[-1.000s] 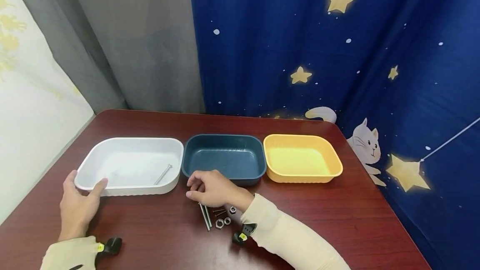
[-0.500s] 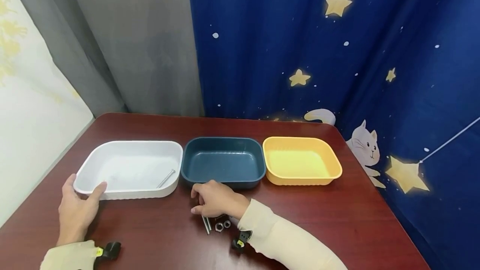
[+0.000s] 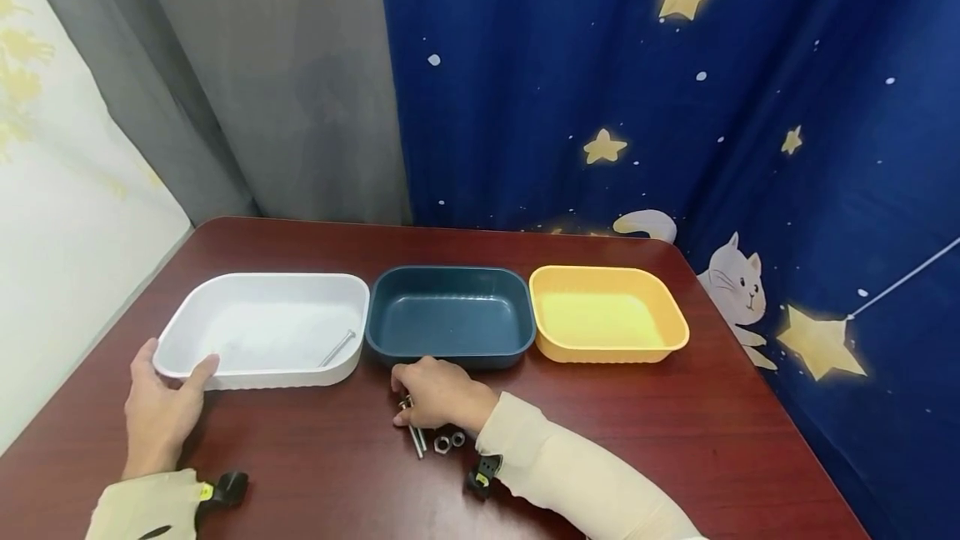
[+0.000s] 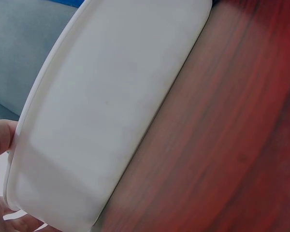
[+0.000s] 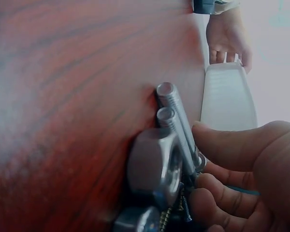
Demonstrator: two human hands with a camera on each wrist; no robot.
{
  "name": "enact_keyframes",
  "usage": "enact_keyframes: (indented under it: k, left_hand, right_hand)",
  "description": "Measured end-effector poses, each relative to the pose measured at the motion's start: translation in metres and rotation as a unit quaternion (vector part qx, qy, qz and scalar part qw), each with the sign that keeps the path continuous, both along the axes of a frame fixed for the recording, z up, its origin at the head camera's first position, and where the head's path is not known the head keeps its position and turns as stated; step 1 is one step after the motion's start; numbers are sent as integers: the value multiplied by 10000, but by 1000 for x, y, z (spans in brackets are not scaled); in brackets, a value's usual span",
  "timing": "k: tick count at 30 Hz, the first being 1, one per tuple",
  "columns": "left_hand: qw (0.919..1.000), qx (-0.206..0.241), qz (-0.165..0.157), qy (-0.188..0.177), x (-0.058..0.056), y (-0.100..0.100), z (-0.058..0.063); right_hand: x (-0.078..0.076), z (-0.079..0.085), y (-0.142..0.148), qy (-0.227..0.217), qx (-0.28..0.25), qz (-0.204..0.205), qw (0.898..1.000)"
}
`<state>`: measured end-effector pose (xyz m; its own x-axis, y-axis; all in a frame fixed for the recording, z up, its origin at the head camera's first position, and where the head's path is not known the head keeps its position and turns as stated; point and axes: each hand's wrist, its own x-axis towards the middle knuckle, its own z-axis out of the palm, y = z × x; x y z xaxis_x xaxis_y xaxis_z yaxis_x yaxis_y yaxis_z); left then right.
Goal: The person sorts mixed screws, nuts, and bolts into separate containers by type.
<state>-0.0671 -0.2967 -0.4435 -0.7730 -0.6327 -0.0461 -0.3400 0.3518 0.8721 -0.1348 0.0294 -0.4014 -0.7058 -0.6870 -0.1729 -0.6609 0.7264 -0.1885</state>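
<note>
My left hand (image 3: 161, 415) grips the near left corner of the white tray (image 3: 270, 378), thumb over the rim and fingers outside. In the tray's right part lies a long bolt (image 3: 337, 348). My right hand (image 3: 442, 394) is down at the table before the dark blue tray (image 3: 450, 355), thumb and fingertips closing round the head end of a long bolt (image 5: 183, 140). A second long bolt (image 5: 181, 108) lies alongside it. Close by the hand are a large hex nut (image 5: 147, 166), a smaller nut (image 5: 135, 221) and thin brass-coloured screws (image 5: 165, 220), partly hidden.
A yellow tray (image 3: 611, 355) stands right of the dark blue one, the three in a row on the red-brown table (image 3: 315, 465). Gray and blue star-print curtains (image 3: 517, 107) hang behind the far edge.
My right hand has come down and slightly toward me, from above the bolts to round their head ends. The left hand keeps its grip on the white tray.
</note>
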Motion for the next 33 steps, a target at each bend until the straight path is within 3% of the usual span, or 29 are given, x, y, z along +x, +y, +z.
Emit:
enact_keyframes:
  k: [11,18,33]
  left_hand:
    - [10000,-4,12,-10,0,-2,2]
    - [9994,-46,92,-315,9,-4,-1]
    - [10000,-50,-38,-52,2,0,1]
  right_hand:
    - [-1,2,-2,20,226,-255,9994]
    - [5,-7,-2,-170,11,24,9999]
    - [-4,-5,2,-159,-394,45,9991]
